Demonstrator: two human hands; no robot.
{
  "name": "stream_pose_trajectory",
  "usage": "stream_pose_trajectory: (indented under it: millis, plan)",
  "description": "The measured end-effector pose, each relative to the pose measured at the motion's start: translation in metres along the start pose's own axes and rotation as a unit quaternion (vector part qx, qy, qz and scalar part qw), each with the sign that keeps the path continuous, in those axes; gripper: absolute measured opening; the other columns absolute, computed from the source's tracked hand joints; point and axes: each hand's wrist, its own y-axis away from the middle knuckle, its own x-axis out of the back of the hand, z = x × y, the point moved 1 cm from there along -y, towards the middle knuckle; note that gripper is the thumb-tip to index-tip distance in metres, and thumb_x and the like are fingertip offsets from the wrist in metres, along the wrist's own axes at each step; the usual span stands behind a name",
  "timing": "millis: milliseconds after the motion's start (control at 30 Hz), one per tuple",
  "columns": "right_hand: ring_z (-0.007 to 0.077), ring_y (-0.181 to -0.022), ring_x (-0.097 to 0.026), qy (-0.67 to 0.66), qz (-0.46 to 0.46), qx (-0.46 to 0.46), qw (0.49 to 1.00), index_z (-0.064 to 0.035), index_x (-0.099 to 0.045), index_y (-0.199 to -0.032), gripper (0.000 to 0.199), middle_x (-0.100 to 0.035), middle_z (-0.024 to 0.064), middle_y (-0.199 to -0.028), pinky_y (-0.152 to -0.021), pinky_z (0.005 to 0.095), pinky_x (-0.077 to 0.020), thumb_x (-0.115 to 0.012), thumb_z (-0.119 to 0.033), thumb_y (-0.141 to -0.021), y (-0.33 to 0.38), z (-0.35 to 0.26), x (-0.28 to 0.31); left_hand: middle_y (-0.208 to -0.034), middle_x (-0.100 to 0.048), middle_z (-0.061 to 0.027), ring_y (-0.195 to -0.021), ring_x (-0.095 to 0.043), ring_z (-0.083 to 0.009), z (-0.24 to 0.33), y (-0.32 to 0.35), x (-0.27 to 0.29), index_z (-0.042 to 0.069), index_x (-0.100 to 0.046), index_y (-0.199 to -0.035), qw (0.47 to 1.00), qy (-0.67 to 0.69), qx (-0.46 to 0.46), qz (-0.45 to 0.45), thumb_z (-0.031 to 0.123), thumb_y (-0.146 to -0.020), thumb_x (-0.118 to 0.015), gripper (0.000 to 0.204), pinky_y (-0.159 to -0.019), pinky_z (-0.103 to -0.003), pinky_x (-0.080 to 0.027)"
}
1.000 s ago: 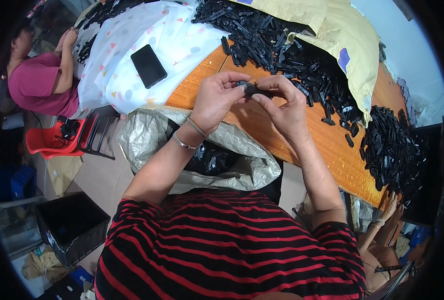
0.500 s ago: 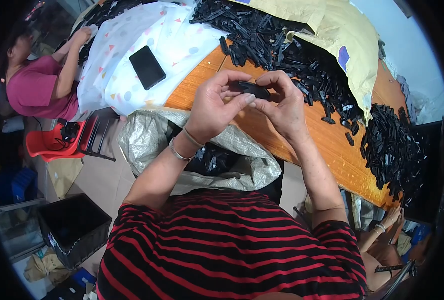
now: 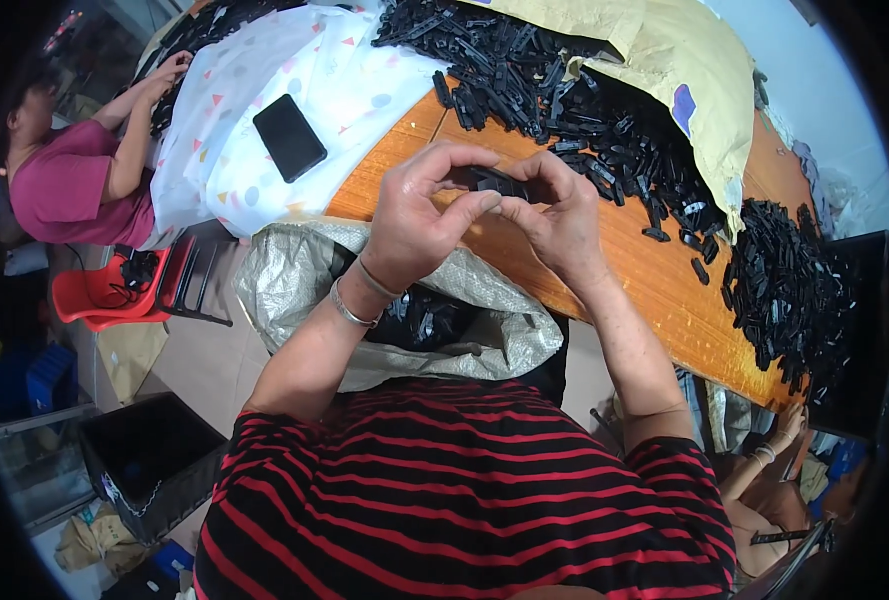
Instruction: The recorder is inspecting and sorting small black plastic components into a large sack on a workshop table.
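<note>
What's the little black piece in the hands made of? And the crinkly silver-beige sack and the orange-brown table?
Little black piece: maybe hard plastic, dark with crisp edges, but it's partly hidden.
Crinkly silver-beige sack: likely woven plastic, slightly shiny, with stiff creases.
Orange-brown table: looks like varnished wood, with grain streaks and sheen; could be wood-look laminate.

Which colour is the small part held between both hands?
The small part is black; the head view shows it.

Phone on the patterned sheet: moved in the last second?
No. The black phone keeps its spot among the prints on the white patterned sheet; both drift slightly left in the picture together.
</note>
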Motion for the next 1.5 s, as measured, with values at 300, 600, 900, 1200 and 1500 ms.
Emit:
stream_pose_trajectory:
  millis: [300,600,900,1200,1500]
  plan:
    - [0.0046,-0.065,-0.053,0.042,-0.071,-0.086,0.993,-0.002,-0.059,-0.084,0.034,-0.058,-0.002,-0.071,-0.056,0.022,-0.0436,-0.085,-0.018,-0.071,0.009,-0.006,-0.007,-0.103,-0.061,-0.0076,-0.096,-0.061,-0.011,-0.012,0.016,0.001,-0.007,-0.052,-0.121,0.977,0.136,0.161,-0.041,-0.004,-0.088,-0.061,0.034,-0.086,-0.022,-0.05]
    - [0.017,-0.066,-0.061,-0.054,-0.143,-0.109,0.982,-0.0052,-0.068,-0.088,0.029,-0.064,0.0069,-0.072,-0.06,0.0327,-0.0486,-0.077,-0.031,-0.078,0.026,0.034,0.009,-0.086,-0.067,-0.0049,-0.076,-0.063,-0.0109,-0.001,0.051,0.043,-0.002,-0.063,-0.101,0.958,0.018,0.261,-0.118,0.006,-0.088,-0.064,0.015,-0.065,-0.022,-0.048]
    - [0.035,-0.077,-0.062,0.382,-0.082,0.015,0.92,-0.0087,-0.065,-0.098,0.023,-0.057,0.0132,-0.092,-0.065,0.0425,-0.0514,-0.069,-0.009,-0.075,-0.004,0.092,0.05,-0.088,-0.061,-0.0142,-0.084,-0.061,-0.0327,-0.019,-0.003,0.043,0.003,-0.064,-0.095,0.924,-0.361,0.045,-0.12,0.007,-0.082,-0.064,0.014,-0.073,-0.039,-0.049]
    - [0.027,-0.074,-0.06,0.207,-0.087,-0.021,0.974,-0.0037,-0.06,-0.107,0.03,-0.057,0.0129,-0.085,-0.065,0.0342,-0.0483,-0.067,-0.003,-0.077,0.005,0.079,0.057,-0.092,-0.054,-0.0107,-0.092,-0.056,-0.0295,-0.118,-0.107,0.035,0.009,-0.065,-0.098,0.823,-0.552,-0.081,-0.109,0.006,-0.081,-0.063,0.018,-0.075,-0.04,-0.049]
    - [0.0272,-0.071,-0.061,0.2,-0.113,-0.058,0.972,-0.0006,-0.058,-0.093,0.023,-0.06,0.0127,-0.078,-0.064,0.0345,-0.0485,-0.071,-0.002,-0.074,0.029,0.066,0.048,-0.092,-0.054,-0.0088,-0.094,-0.054,-0.0267,-0.1,-0.079,0.012,0.006,-0.063,-0.086,0.812,-0.547,-0.149,-0.142,0.008,-0.072,-0.071,0.016,-0.075,-0.036,-0.051]
